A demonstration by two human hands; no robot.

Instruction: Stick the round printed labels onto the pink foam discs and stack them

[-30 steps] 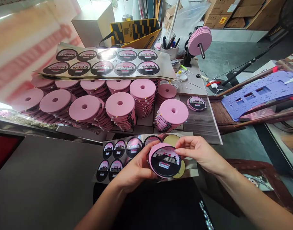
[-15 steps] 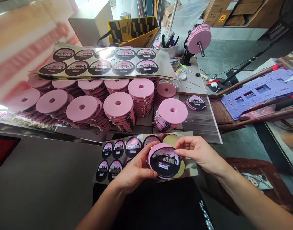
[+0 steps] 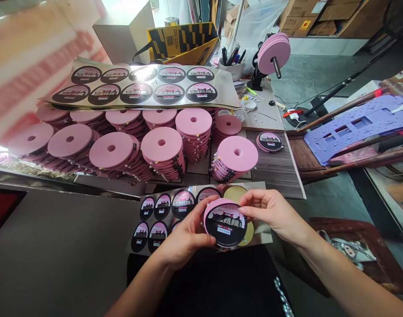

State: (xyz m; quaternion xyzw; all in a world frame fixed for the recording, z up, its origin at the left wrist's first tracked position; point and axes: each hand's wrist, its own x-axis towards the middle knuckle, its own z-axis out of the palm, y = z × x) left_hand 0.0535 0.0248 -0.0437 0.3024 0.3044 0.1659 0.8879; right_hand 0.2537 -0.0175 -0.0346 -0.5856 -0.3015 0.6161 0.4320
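Cluttered bench (image 3: 279, 174) | left hand (image 3: 188, 235) gripping pink disc (image 3: 214, 206) | right hand (image 3: 272, 210) pinching round label (image 3: 226, 231), seemingly

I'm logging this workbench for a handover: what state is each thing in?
Left hand: gripping the pink spool
Right hand: pinching the round label at its edge
Pink spool: held, face mostly covered
Round label: over the spool; adhesion unclear
Lower label sheet: partly used
Upper label sheets: stacked, visible labels in place
Spool stacks: tops unlabelled
Pen cup: holding pens
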